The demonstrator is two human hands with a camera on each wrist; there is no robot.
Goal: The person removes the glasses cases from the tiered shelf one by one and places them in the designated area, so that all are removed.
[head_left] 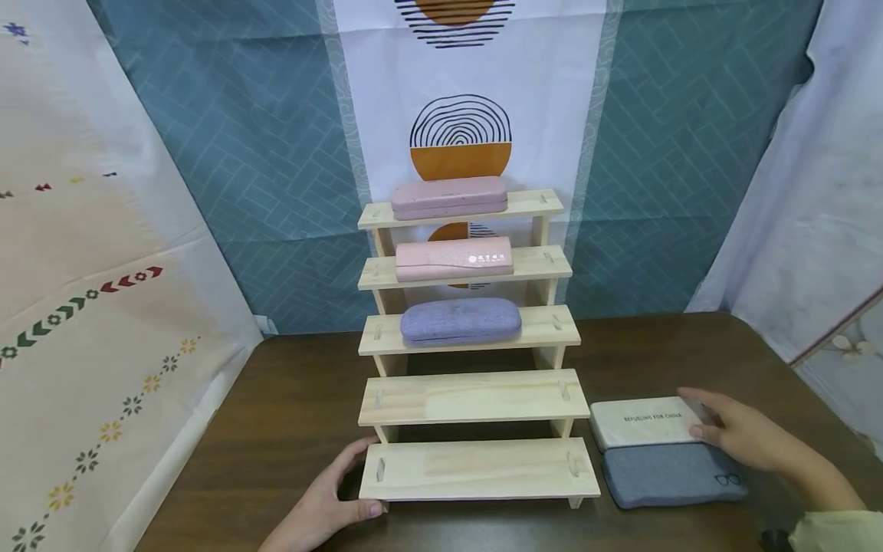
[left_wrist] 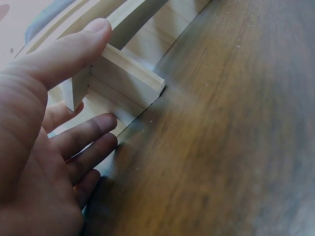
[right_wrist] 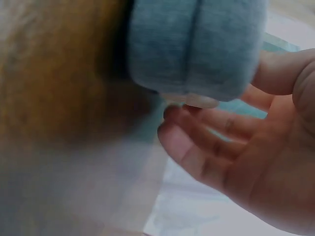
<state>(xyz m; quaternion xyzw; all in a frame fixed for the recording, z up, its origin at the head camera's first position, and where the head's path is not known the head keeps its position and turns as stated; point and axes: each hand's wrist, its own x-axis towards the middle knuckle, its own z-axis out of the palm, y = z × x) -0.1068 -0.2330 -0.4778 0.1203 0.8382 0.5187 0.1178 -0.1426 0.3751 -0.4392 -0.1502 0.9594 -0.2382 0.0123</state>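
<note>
- Left hand clamps the near left end of the wooden rack, thumb at the front and forefinger behind the lowest step, other fingers loosely spread; it seems to be steadying the rack.
- Right hand, to the right of the rack, pinches the right end of the white case, thumb at the near edge and forefinger at the far one; that end is probably the handiest for this arm.
- Just beside the rack's right side, the white case lies flat, its top printed "REFUELING FOR CHINA".
- Also right of the rack, the grey-blue case lies alongside, nearer the person; it bears a dark glasses outline, with no lettering visible.
- On the rack's top, second and third steps lie the mauve case, pink case and purple case, one each, set lengthwise near the middle, probably for full support and easy viewing.
- White characters mark the pink case on the rack, too small to read.
</note>
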